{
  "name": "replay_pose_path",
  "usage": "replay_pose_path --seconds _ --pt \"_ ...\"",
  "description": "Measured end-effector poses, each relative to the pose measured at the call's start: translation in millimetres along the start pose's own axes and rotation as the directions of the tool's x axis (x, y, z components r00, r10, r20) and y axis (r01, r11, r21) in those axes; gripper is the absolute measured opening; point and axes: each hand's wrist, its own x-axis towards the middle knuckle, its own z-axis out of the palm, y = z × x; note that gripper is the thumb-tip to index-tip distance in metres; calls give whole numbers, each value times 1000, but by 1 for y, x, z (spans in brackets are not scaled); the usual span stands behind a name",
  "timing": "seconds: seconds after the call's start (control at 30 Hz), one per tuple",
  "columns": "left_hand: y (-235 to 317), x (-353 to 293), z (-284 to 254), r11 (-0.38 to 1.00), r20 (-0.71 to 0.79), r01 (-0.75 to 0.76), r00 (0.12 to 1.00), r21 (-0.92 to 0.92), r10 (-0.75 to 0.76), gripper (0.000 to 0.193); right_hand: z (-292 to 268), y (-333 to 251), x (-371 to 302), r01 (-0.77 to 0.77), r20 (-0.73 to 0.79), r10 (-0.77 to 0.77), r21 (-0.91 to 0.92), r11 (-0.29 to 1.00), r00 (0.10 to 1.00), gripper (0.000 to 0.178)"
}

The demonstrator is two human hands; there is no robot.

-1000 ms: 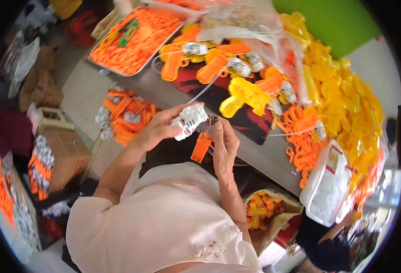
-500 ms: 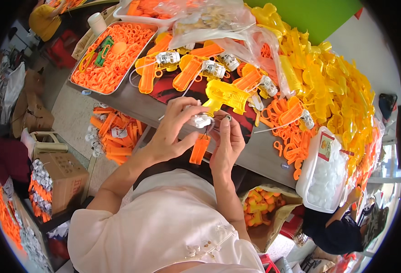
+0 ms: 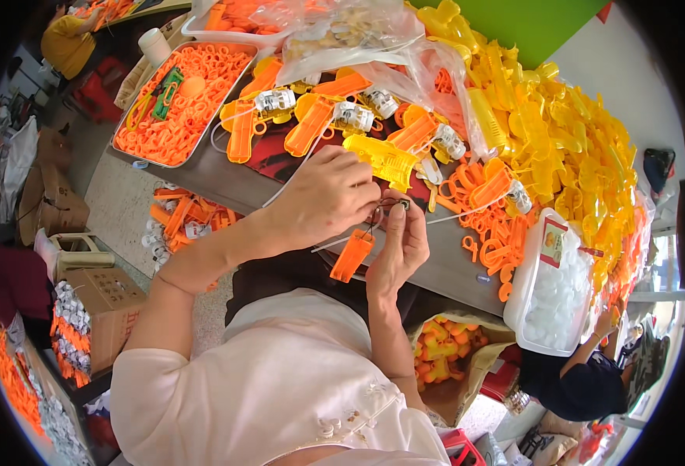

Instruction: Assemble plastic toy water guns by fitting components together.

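Beyond the left grip (image 3: 328, 193), passage is blocked by the shell (image 3: 387, 161), and past that by a row of toys (image 3: 311, 128) and a bag (image 3: 358, 39). To its left, a bare strip of the surface (image 3: 217, 185) can be used, though it is crossed by a tube (image 3: 292, 179) and bounded farther out by the tray (image 3: 129, 155). Between both grips, the gap is spanned by wires (image 3: 389, 202), and its near side is obstructed by a hanging orange piece (image 3: 352, 256). To the right of the right grip (image 3: 398, 247), a bare patch is found, bounded by the rings (image 3: 498, 252), the tub (image 3: 523, 299) and, beyond, the yellow pile (image 3: 575, 155).
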Motion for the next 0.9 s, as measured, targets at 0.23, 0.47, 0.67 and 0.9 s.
replay_pose_path --seconds 0.23,0.47,0.67,0.9 --pt "21 -3 -1 251 237 301 937 -920 -255 13 -23 1 24 -524 306 432 604 600 848 21" --pt "25 -39 -8 151 112 134 983 -979 -145 23 -27 -14 26 -297 267 170 566 769 949 25" --pt "34 -47 -24 302 132 43 951 -952 281 12 -55 -1 33 -294 193 223 695 657 956 23" --pt "-28 -41 -43 349 569 455 569 -819 594 36 -114 -44 43 -277 218 172 797 536 961 10"
